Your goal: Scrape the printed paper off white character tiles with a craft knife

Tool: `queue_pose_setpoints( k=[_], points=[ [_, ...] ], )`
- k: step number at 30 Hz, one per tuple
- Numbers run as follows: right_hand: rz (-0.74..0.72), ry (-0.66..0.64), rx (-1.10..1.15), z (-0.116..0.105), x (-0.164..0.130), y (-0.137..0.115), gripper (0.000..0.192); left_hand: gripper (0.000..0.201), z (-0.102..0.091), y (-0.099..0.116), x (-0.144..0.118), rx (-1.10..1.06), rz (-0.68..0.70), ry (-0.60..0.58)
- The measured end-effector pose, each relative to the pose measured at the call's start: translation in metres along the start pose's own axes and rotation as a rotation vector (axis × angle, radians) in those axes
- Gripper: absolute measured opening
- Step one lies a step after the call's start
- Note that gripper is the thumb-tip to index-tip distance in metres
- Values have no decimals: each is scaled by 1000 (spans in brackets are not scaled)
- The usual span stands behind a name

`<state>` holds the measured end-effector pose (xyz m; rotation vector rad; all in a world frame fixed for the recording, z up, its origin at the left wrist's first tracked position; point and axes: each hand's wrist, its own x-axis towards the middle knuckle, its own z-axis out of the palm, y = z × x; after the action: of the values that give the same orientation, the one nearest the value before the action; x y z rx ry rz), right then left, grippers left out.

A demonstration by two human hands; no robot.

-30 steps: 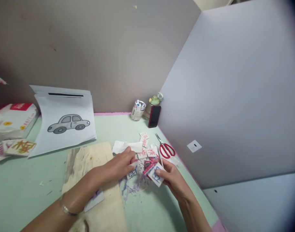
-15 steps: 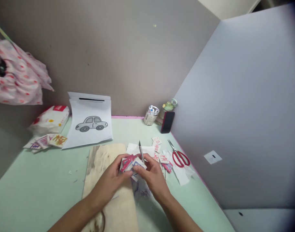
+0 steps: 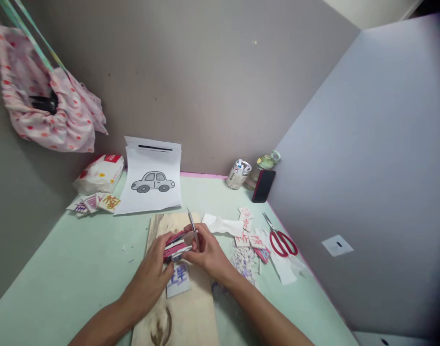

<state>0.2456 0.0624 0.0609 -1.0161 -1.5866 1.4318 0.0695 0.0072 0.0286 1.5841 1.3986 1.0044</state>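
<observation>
My left hand (image 3: 157, 254) is closed round a small stack of cards (image 3: 175, 247) with pink, white and blue edges. My right hand (image 3: 204, 250) holds a slim craft knife (image 3: 192, 222) with its blade pointing up and away, while its fingers touch the stack's right side. Just below the stack, a white card with a purple character (image 3: 178, 281) lies on the wooden board (image 3: 183, 319). My left fingers overlap part of it. Shredded paper scraps (image 3: 244, 263) are piled right of the board.
Red-handled scissors (image 3: 282, 242), white paper strips and red-lettered cards (image 3: 256, 240) lie to the right. Behind stand a can of pens (image 3: 237, 178), a phone (image 3: 263, 186) and a car drawing (image 3: 153, 185). More cards (image 3: 109, 203) and a tissue pack (image 3: 100, 174) are at left.
My view has turned left, so the scene sits further right. The stack is now tilted edge-on toward me, and a purple-lettered card shows on the board below it.
</observation>
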Motion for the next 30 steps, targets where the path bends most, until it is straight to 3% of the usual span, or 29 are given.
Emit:
queue_pose_setpoints(
  k=[3, 7, 11, 14, 20, 22, 26, 30],
  points=[
    [-10, 0, 12, -1, -2, 6, 54, 52, 8, 2, 1, -28, -22, 3],
    [-32, -29, -90, 0, -4, 13, 44, 61, 14, 7, 10, -49, -63, 58],
    [-25, 25, -124, 1, -8, -1, 33, 58, 12, 23, 13, -87, -69, 98],
    [-76, 13, -122, 1, -9, -12, 39, 65, 7, 30, 12, -104, -11, 81],
    [-118, -37, -284, -2, -2, 7, 34, 65, 2, 8, 12, -94, -33, 0],
    [-102, -19, -231, -1, 0, 11, 34, 59, -3, 4, 12, -130, -52, -20],
    [88, -30, 60, 5, 7, -2, 30, 46, -17, 11, 12, -241, -98, -19],
    [158, -12, 259, 17, 17, -17, 34, 53, -27, 19, 6, -205, -86, 49]
  ],
)
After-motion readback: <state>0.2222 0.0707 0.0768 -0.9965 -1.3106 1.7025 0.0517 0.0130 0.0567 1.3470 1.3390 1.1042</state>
